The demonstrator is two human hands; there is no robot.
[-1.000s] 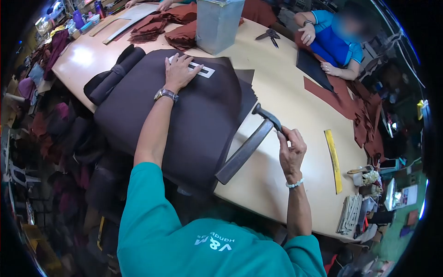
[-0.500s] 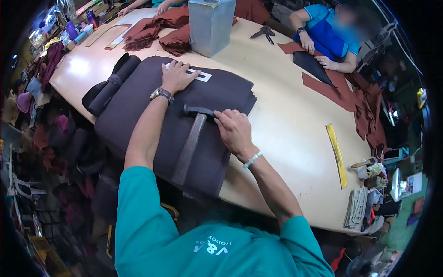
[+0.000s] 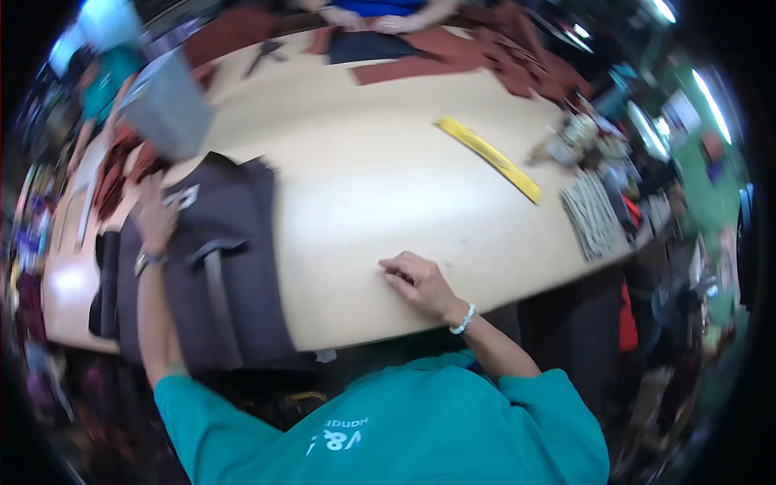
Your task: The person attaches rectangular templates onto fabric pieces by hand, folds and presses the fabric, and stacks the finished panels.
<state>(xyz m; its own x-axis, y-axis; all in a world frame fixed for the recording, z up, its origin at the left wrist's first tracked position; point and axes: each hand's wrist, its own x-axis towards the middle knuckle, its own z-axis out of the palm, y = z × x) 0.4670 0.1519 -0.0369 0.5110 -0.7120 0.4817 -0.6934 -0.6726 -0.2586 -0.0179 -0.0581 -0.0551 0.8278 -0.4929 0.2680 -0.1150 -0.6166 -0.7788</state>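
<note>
My left hand [image 3: 158, 212] lies flat on a stack of dark brown fabric sheets [image 3: 250, 283], fingers stretched out beside a small white rectangular frame [image 3: 184, 196]. A hammer [image 3: 220, 295] rests on the same stack, its head away from me and its handle toward the table's near edge. Off to the right of the stack, my right hand [image 3: 422, 283] is over the bare tabletop, its fingers curled loosely in. I see nothing in it, and it is apart from the hammer.
A yellow ruler-like strip [image 3: 489, 158] lies on the table [image 3: 356, 202]. Folded cloth [image 3: 594, 214] sits at the right edge. A grey metal block [image 3: 170, 105] stands at the back left. Across the table, a person's hands [image 3: 396, 23] touch dark and rust-coloured pieces [image 3: 428, 65].
My right hand has let go of the hammer head and moved right over the table. The view has swung right. My left hand stays on the stack by the white frame.
</note>
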